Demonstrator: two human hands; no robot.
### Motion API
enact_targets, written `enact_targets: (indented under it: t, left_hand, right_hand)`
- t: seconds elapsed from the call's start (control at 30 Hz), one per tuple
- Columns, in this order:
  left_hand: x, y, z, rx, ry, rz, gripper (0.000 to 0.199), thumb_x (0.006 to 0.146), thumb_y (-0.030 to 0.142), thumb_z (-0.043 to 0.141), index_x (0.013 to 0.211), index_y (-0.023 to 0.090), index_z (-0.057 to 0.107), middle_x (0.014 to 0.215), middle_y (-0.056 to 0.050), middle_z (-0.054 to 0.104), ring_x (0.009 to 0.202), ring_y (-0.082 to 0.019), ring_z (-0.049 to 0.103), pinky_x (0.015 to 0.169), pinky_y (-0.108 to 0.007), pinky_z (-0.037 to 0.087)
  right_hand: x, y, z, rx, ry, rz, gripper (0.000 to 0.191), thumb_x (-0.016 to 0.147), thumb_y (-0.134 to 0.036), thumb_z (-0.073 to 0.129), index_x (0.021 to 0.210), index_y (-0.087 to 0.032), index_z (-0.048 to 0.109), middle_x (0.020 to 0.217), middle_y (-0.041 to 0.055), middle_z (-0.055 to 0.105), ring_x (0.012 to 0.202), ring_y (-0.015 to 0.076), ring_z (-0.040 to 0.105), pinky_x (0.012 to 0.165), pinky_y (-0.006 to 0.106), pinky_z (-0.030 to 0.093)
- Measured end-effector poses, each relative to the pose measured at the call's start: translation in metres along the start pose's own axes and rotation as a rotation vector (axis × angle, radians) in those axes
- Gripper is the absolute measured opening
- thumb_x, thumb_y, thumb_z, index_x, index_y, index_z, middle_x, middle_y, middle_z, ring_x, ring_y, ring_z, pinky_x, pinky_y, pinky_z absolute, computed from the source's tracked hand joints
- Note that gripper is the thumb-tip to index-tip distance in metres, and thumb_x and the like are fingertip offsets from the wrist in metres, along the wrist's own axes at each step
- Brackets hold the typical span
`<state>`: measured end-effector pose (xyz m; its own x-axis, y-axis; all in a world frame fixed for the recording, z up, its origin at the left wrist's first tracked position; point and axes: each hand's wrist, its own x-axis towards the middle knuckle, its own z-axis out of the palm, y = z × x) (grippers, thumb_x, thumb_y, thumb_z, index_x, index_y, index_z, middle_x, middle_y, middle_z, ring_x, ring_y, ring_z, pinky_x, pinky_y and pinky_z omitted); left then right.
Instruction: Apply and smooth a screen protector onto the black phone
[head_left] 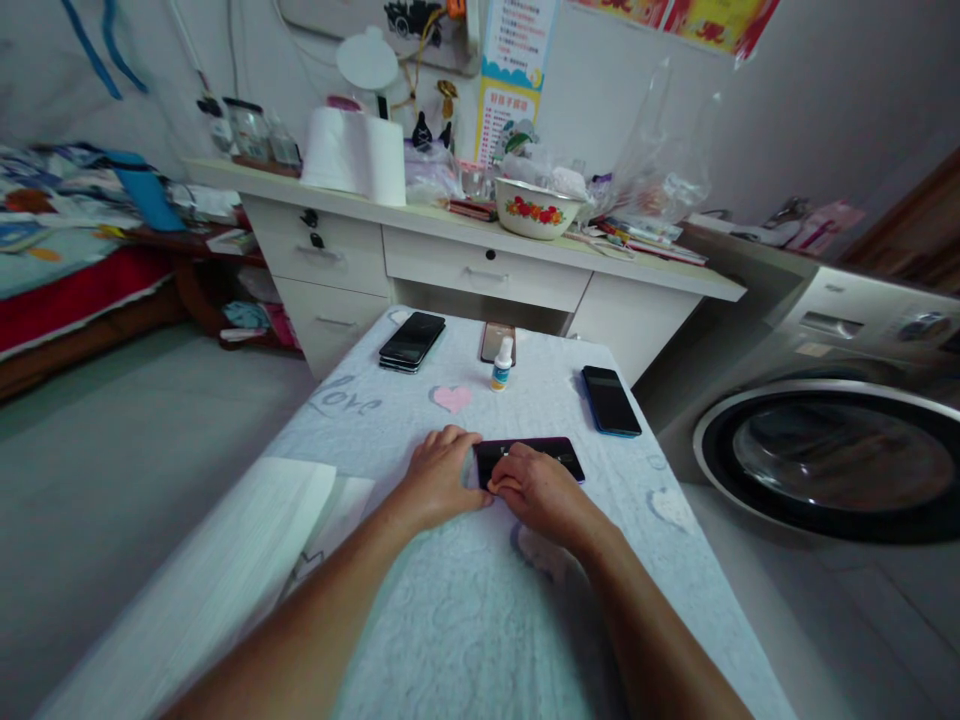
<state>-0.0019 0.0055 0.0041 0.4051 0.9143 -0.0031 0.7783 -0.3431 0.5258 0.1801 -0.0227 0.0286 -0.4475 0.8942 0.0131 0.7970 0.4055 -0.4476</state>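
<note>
1. Along a pale wall [592, 110], a white desk [442, 260] loaded with white rolls [330, 155] and a flowered bowl [536, 210]; off to the right, a washer [832, 310]; in front, a table [675, 570] under a patterned cover [465, 620], perhaps meant as a soft bed for glass.
2. Near the middle of that table, a dark phone [565, 456]; flat, screen up, lengthwise from left to right, seemingly turned so as to offer one end for bracing.
3. At that left end, the left hand [442, 475]; clamped on the phone with thumb at the near corner and fingers at the far one, probably against sliding.
4. Over the screen, the right hand [536, 487]; fingers bunched together on something orange, apparently a cloth [507, 485] (small and half hidden, so hard to be sure); held short and low, likely for firm control.
5. Beyond the hands, a bottle [502, 365]; upright, white-topped, probably placed for easy reach; just behind, partly hidden, a flat slab [492, 340].
6. Farther left, a stack [412, 338] of phones, perhaps piled to save room; on the right, near the edge, a lone phone [611, 400], flat and well apart from that pile.
</note>
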Motion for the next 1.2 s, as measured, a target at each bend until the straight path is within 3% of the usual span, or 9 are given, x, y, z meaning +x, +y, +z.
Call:
enact_targets:
  t: [0.6,1.0,1.2]
  left_hand:
    - [0.0,0.001,0.001,-0.007,0.019,0.002,0.068,0.062,0.041,0.071,0.125,0.026,0.049,0.123,-0.005,0.051,0.114,-0.027,0.046,0.096,-0.037,0.038]
    - [0.0,0.002,0.0,-0.004,0.005,-0.02,0.068,0.062,0.041,0.071,0.125,0.024,0.05,0.124,-0.006,0.051,0.115,-0.027,0.045,0.097,-0.038,0.037]
    - [0.0,0.001,0.0,-0.015,0.013,-0.003,0.065,0.064,0.04,0.069,0.124,0.026,0.05,0.123,-0.005,0.052,0.114,-0.027,0.046,0.097,-0.038,0.037]
  right_hand:
    - [-0.014,0.012,-0.035,-0.14,-0.135,0.198,0.01,0.082,-0.016,0.055,0.079,-0.018,0.064,0.086,0.0029,0.06,0.073,0.0119,0.053,0.065,0.023,0.031]
    - [-0.001,-0.014,-0.008,-0.114,-0.071,0.075,0.015,0.087,-0.017,0.052,0.091,-0.02,0.066,0.093,0.0024,0.058,0.073,0.0111,0.054,0.064,0.022,0.033]
    - [-0.007,-0.002,-0.009,-0.064,-0.062,0.066,0.016,0.083,-0.012,0.054,0.089,-0.021,0.066,0.091,0.0012,0.057,0.076,0.0113,0.055,0.066,0.022,0.034]
